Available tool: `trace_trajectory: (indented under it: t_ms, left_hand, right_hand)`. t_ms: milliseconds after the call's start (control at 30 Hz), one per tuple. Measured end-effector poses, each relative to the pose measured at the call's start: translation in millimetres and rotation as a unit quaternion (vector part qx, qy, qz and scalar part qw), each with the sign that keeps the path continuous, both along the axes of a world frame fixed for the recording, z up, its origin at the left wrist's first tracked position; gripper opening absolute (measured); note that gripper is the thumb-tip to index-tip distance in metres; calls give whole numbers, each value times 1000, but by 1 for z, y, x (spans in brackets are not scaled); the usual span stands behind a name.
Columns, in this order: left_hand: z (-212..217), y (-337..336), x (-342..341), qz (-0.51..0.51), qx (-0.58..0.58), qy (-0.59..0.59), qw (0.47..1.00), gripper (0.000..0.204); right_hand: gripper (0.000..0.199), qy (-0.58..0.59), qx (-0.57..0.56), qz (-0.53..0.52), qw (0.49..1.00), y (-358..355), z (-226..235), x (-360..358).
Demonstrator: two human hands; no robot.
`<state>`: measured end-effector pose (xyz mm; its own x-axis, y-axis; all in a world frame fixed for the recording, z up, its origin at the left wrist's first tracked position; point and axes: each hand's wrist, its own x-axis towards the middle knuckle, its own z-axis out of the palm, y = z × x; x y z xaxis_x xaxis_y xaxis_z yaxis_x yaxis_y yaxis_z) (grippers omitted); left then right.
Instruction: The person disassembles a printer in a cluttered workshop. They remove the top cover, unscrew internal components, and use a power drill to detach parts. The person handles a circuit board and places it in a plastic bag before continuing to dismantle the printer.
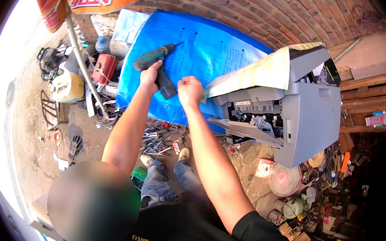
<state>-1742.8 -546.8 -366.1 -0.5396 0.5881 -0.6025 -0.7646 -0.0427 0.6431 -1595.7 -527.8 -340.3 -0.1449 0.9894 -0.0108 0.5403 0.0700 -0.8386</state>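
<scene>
My left hand (149,77) is wrapped round the grip of a dark green and black cordless drill (165,84), its bit pointing toward the far right. Beneath the drill spreads a blue plastic sheet (199,43) covering the work surface. Just to the right, my right hand (190,91) is closed with the fingers curled in; whatever it may hold is hidden. Beyond that hand stands a grey printer (310,117), a front flap folded down and its inner parts showing. Across the printer's top lies a cream-coloured sheet (256,75), its edge hanging near my right hand.
A brick wall (239,10) runs along the back. Loose hand tools (157,140) litter the ground by my feet. At left are a red box (104,68), a yellowish jug (67,86) and a slanted pole (81,60). A round fan (284,180) and clutter fill the right.
</scene>
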Motion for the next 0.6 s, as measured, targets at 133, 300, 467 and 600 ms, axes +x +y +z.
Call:
trace_trajectory:
  t_ms: [133,300,467,600]
  left_hand:
    - [-35,-22,-1,-54,-168,283,943,50]
    - [-4,-37,7,-165,-187,346,904,64]
    - [7,-45,16,-109,-269,561,775,68]
    - [105,-80,75,-95,-19,502,860,54]
  right_hand:
    - [23,-50,1,-4,999,27,-5,-23]
    - [36,-195,-36,84,977,27,-17,-10]
    - [48,-89,31,107,990,-29,19,14]
    - [29,72,-33,228,970,-109,98,105]
